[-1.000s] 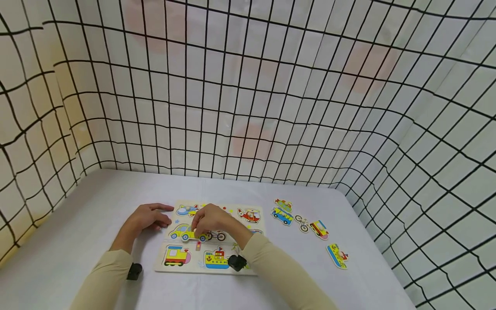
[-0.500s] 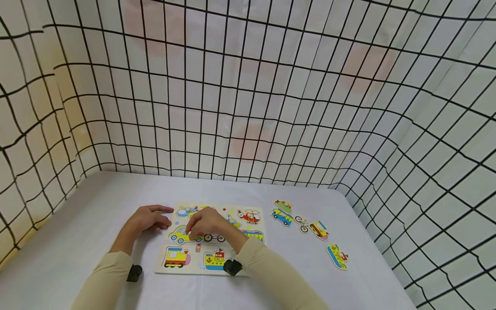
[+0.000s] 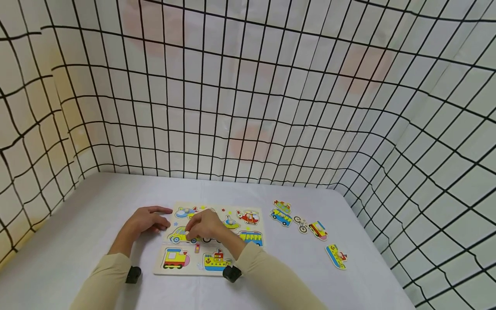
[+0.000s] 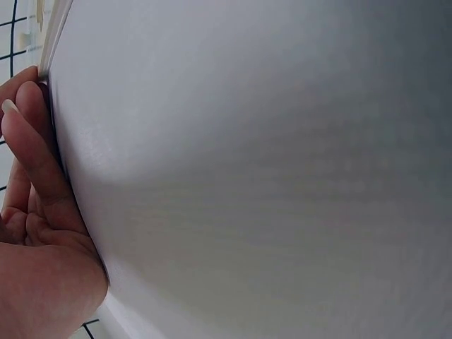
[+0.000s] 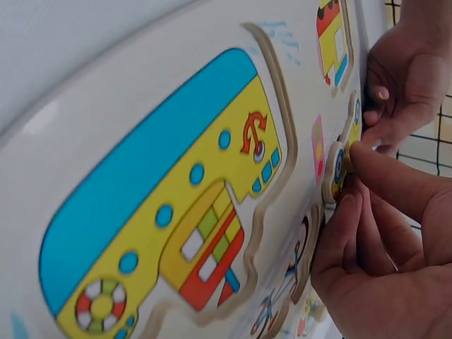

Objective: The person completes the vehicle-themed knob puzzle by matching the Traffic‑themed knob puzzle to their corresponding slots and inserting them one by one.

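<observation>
My right hand [image 3: 207, 224] pinches a yellow car puzzle piece [image 3: 178, 235] between thumb and fingers, over the car spot in the middle row of a wooden puzzle board [image 3: 193, 269]. The right wrist view shows the piece's thick edge [image 5: 330, 175] just above the board; whether it is fully seated cannot be told. At the board's left edge my left hand [image 3: 145, 219] rests on the table, fingers extended and fingertips touching the rim. In the left wrist view, that hand's thumb [image 4: 39, 155] lies along the white cloth.
To the right of the board lie loose pieces: a bus [image 3: 280, 217], a bicycle [image 3: 301, 224], a train [image 3: 318, 230], a ship [image 3: 336, 256] and a small green-yellow vehicle [image 3: 282, 206]. Black netting [image 3: 217, 129] walls the table's back and sides.
My right hand has moved left with the car piece, bringing it over the matching car picture. The left hand stays in place.
</observation>
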Action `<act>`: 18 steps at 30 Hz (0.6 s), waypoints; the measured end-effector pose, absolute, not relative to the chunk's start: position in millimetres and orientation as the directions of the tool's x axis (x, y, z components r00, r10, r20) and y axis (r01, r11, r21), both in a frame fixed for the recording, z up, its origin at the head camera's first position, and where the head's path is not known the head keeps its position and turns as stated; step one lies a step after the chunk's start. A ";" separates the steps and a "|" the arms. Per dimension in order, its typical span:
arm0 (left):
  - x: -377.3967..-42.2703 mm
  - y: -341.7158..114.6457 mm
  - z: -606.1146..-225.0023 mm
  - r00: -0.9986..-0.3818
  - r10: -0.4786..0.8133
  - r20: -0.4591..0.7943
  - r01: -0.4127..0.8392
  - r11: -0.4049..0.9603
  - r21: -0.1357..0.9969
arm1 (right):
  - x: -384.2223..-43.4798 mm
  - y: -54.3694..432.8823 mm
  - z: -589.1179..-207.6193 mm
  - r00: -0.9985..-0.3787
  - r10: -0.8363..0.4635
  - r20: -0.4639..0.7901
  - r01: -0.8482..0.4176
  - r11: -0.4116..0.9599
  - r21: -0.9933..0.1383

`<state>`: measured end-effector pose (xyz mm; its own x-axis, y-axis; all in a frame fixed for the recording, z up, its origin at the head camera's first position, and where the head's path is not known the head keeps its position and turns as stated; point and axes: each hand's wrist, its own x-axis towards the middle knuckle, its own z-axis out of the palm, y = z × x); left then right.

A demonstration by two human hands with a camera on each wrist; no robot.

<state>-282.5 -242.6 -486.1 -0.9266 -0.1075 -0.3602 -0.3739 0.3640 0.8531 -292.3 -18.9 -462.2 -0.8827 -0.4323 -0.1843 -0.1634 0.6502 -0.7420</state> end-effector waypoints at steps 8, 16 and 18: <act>-281.8 -241.8 -486.1 -0.934 -0.100 -0.344 -0.356 0.362 0.861 | -289.7 -30.1 -468.0 -0.912 -0.398 -0.098 -0.207 0.655 -0.726; -282.4 -242.6 -486.4 -0.935 -0.097 -0.341 -0.352 0.361 0.864 | -286.1 -34.0 -468.1 -0.927 -0.352 -0.129 -0.151 0.665 -0.732; -282.8 -242.7 -487.0 -0.935 -0.097 -0.342 -0.354 0.361 0.863 | -285.6 -33.5 -468.0 -0.927 -0.351 -0.131 -0.147 0.663 -0.734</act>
<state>-282.8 -242.7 -487.0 -0.9346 -0.0971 -0.3423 -0.3536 0.3614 0.8628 -285.6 -33.5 -468.0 -0.9272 -0.3509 -0.1308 -0.1473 0.6630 -0.7340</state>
